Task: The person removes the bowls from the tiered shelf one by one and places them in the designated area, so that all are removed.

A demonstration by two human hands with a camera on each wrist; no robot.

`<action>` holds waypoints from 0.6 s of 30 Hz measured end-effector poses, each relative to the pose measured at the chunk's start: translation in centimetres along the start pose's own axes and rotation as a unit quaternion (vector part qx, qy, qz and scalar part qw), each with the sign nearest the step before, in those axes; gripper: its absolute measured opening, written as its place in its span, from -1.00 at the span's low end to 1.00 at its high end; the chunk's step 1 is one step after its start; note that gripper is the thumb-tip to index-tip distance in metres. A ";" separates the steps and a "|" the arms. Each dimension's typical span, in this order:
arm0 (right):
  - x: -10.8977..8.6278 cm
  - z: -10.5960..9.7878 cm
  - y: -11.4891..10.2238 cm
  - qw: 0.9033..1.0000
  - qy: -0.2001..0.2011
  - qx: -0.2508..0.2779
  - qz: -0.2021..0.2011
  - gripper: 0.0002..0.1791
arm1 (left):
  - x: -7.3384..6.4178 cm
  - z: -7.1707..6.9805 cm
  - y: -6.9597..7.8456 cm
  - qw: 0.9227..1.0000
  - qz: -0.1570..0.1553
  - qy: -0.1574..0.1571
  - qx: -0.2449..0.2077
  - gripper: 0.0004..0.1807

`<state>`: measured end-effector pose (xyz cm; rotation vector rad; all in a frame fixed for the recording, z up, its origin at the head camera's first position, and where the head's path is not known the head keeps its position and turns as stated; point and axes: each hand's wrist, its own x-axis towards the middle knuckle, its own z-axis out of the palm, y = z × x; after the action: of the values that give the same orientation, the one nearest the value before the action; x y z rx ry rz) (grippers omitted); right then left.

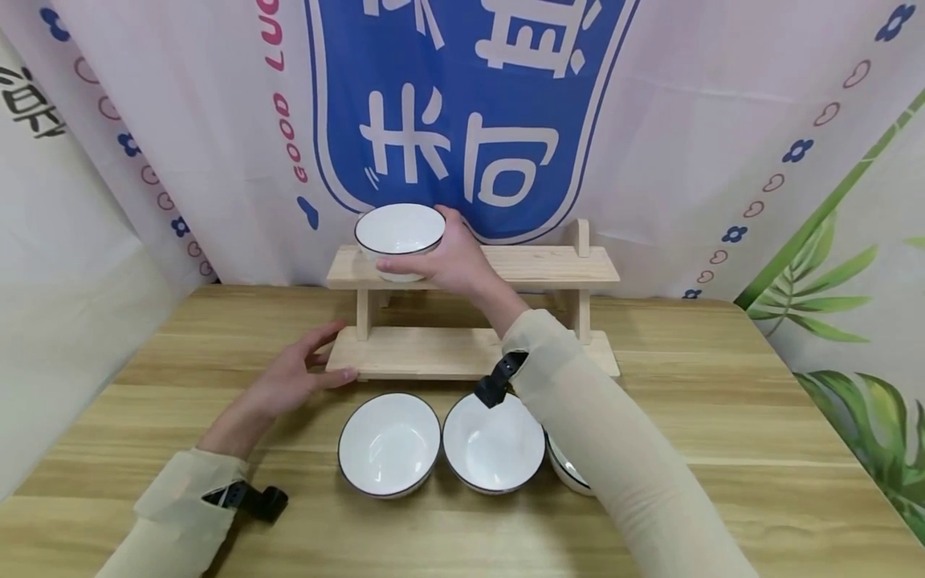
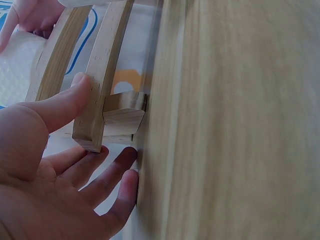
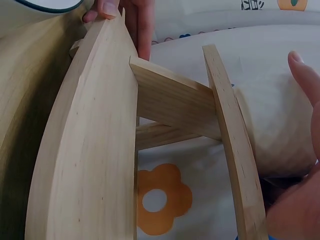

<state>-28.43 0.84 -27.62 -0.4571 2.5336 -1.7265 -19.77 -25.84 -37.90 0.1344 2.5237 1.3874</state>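
Observation:
My right hand (image 1: pixel 458 257) grips a white bowl (image 1: pixel 401 229) with a dark rim, thumb along its near side and fingers behind it. The bowl is upright at the left end of the upper board of a two-tier wooden shelf (image 1: pixel 535 265). In the right wrist view, the bowl's pale textured side (image 3: pixel 275 130) shows beside the upper board. My left hand (image 1: pixel 296 369) holds the left end of the lower board (image 1: pixel 426 353); its thumb (image 2: pixel 75 97) lies on the front edge and the fingers reach round the end.
Three more white bowls stand in a row before the shelf: a left one (image 1: pixel 390 445), a middle one (image 1: pixel 495 445) and a right one (image 1: pixel 567 466) partly hidden by my right sleeve. A printed curtain (image 1: pixel 672 160) hangs behind the wooden table (image 1: pixel 723 385).

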 end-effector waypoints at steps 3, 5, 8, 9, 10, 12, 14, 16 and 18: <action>-0.1 0.2 -0.2 1.000 0.008 0.000 0.005 0.36 | 0.1 0.1 -0.1 1.000 0.003 -0.002 0.000 0.11; 0.0 0.5 -0.4 1.000 0.011 -0.003 0.009 0.37 | -0.1 0.0 -0.1 1.000 0.001 -0.002 0.000 0.11; 0.0 0.7 -0.5 1.000 0.015 -0.009 0.012 0.36 | -0.2 -0.1 -0.1 1.000 -0.003 -0.001 0.001 0.13; 0.0 0.7 -0.5 1.000 0.017 -0.012 0.012 0.36 | -0.2 -0.1 -0.1 1.000 -0.004 -0.001 0.001 0.13; 0.0 0.7 -0.5 1.000 0.019 -0.015 0.013 0.35 | -0.3 -0.1 -0.1 1.000 -0.005 -0.001 0.002 0.14; 0.0 0.6 -0.4 0.999 0.022 -0.023 0.012 0.34 | -0.2 -0.1 -0.1 1.000 -0.005 -0.001 0.002 0.14; 0.0 0.5 -0.3 0.999 0.024 -0.032 0.013 0.32 | -0.1 0.0 -0.1 1.000 -0.003 -0.002 0.001 0.14; 0.0 0.2 -0.2 0.999 0.025 -0.044 0.014 0.30 | -0.1 0.0 -0.1 1.000 0.001 -0.003 -0.001 0.14; -0.1 0.0 -0.2 0.998 0.024 -0.053 0.014 0.30 | -0.1 -0.1 0.0 1.000 0.003 -0.004 -0.003 0.13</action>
<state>-28.31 0.77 -27.45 -0.3870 2.6623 -1.6189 -19.68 -25.92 -37.86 0.1457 2.5158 1.3929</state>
